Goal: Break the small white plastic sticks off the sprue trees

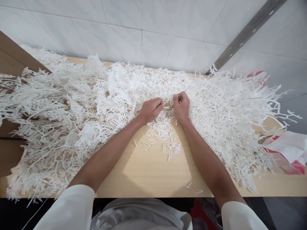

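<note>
My left hand is closed in a pinch at the middle of the table, its fingertips pointing right. Just across a small gap, my right hand is also curled, thumb against the fingers. Whatever either pinch holds is too small to make out. Below and between the hands lies a loose pile of short, thin white pieces. Long white branching plastic sprigs are heaped on the left and on the right, with more of them behind both hands.
The pale wooden table has its front edge close to my body. A cardboard box stands at the left. A red-and-white plastic bag lies at the right. Behind rises a tiled wall with a slanting metal post.
</note>
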The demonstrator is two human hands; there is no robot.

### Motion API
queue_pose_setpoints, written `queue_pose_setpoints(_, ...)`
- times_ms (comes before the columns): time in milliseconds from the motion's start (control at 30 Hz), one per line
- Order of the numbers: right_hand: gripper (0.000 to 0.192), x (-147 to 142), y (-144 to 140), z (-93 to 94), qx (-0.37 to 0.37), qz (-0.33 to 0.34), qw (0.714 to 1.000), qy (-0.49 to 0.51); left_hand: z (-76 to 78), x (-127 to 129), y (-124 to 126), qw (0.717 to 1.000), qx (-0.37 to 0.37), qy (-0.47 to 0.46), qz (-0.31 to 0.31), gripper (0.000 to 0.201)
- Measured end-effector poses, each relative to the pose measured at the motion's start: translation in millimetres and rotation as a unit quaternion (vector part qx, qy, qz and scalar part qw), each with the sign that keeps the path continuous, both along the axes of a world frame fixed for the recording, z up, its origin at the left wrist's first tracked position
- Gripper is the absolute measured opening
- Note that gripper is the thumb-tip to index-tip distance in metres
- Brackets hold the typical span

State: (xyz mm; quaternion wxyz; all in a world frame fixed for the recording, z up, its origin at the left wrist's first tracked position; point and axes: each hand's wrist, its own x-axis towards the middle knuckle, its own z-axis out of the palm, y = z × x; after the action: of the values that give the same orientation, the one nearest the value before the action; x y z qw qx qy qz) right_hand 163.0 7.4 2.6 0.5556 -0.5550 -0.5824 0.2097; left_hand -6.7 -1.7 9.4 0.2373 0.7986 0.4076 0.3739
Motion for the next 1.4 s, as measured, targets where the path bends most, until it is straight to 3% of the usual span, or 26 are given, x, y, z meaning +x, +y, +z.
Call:
queue_pose_setpoints(33, 0.039, 1.0, 0.8, 0.0, 0.005, -0.018, 0.999, 0.026, -0.5, -0.2, -0.4, 1.000, 0.008, -0.012, 0.001, 0.019)
queue_pose_setpoints(100, 0.036, 0.3, 0.3, 0.8, -0.009, 0.027, 0.999, 0.037, -1.9, -0.1, 0.2, 0.999, 0.022, -0.042, 0.017, 0.019)
queue_pose_setpoints(200, 0.036, -5.4, -5.2, 5.0, -0.004, 0.099, 0.995, -0.013, -4.4, 1.0, 4.0, 0.996, 0.025, -0.066, 0.048, 0.020)
queue_pose_setpoints(333, 0.044, -10.0, -12.3, 11.9, -0.015, 0.134, 0.989, -0.057, -6.7, 2.6, 8.0, 0.996, 0.027, -0.063, 0.060, 0.021)
queue_pose_setpoints(500, 0.042, -8.5, -10.3, 10.7, -0.025, 0.115, 0.988, -0.098, -7.0, 2.5, 7.5, 0.997, 0.024, -0.055, 0.054, 0.024)
queue_pose_setpoints(667, 0.048, -7.1, -6.2, 6.5, -0.040, 0.091, 0.993, -0.063, -6.2, 2.4, 6.2, 0.998, 0.023, -0.033, 0.042, 0.022)
queue_pose_setpoints(967, 0.045, -10.3, -10.0, 10.5, -0.051, 0.138, 0.983, -0.113, -6.9, 2.7, 7.6, 0.998, 0.022, -0.043, 0.041, 0.021)
queue_pose_setpoints(1100, 0.048, -10.1, -8.4, 8.2, -0.030, 0.109, 0.983, -0.147, -4.3, 2.1, 5.4, 0.999, 0.008, -0.022, 0.023, 0.020)
queue_pose_setpoints(1200, 0.050, -5.5, -2.3, 4.3, -0.016, 0.049, 0.986, -0.157, -2.1, 1.5, 1.3, 1.000, 0.002, -0.004, 0.006, 0.019)
queue_pose_setpoints(1333, 0.051, 1.4, 4.3, 0.1, -0.017, -0.047, 0.999, -0.001, -1.7, 0.7, -1.6, 1.000, -0.004, -0.025, 0.018, 0.020)
queue_pose_setpoints(1400, 0.047, 0.0, 2.2, 1.0, -0.026, -0.011, 0.999, 0.031, -3.1, 0.9, 0.1, 0.999, -0.007, -0.046, 0.027, 0.022)
